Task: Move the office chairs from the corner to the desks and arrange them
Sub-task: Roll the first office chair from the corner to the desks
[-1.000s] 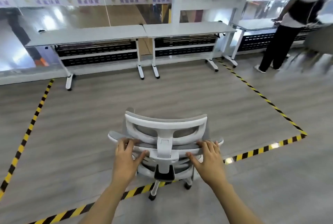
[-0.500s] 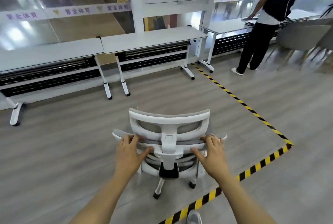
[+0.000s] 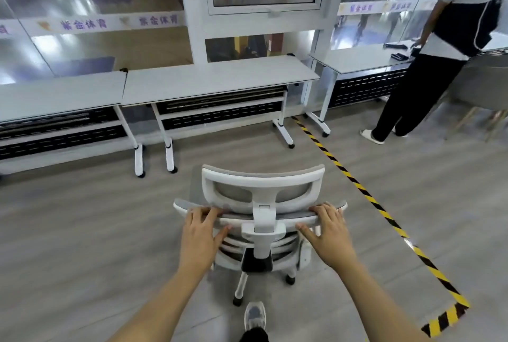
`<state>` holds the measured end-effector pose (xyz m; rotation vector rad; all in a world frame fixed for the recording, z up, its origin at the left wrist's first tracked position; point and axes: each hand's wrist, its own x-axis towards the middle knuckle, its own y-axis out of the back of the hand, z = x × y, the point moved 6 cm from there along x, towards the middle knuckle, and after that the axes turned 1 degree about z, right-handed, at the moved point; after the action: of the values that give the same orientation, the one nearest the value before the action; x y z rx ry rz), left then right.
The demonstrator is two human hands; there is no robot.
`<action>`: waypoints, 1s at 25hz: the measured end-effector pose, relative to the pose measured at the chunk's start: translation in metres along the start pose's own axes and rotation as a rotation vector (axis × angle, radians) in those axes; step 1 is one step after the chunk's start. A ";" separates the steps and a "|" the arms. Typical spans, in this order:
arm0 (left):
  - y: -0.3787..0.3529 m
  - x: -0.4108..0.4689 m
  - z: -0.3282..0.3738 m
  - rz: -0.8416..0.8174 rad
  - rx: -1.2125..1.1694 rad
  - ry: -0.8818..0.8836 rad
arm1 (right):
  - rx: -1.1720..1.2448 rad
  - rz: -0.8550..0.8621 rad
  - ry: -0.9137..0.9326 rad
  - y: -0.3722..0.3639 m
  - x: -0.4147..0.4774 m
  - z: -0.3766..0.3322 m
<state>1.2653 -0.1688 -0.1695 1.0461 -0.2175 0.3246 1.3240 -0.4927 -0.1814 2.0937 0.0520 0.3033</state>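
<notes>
A white office chair [image 3: 262, 185] with grey mesh and a headrest stands on its castors right in front of me, its back towards me. My left hand [image 3: 200, 234] grips the left side of the backrest's top edge. My right hand [image 3: 328, 234] grips the right side of the same edge. The chair faces a white desk [image 3: 220, 82] by the window wall. A second white desk [image 3: 59, 97] stands to its left. The chair's seat is hidden behind the backrest.
Yellow-and-black floor tape [image 3: 365, 193] runs diagonally on the right and turns at the near right. A third desk [image 3: 360, 60] lies beyond it, where a person [image 3: 445, 47] stands beside a grey chair [image 3: 483, 86]. My shoe [image 3: 255, 315] shows below.
The chair has rolled forward over the tape line into the marked area, and the desks are much nearer. Both hands have stayed on the backrest.
</notes>
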 end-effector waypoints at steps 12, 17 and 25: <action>-0.157 0.342 0.044 -0.070 0.046 0.030 | 0.052 0.001 -0.007 0.003 0.350 0.133; -0.216 0.450 0.068 -0.156 0.129 0.063 | 0.032 0.064 -0.024 0.001 0.469 0.181; -0.275 0.581 0.102 -0.339 0.179 0.188 | 0.028 0.013 -0.048 0.003 0.596 0.238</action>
<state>1.9037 -0.2921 -0.1518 1.1995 0.1604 0.1349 1.9567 -0.5989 -0.1791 2.1289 0.0143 0.2612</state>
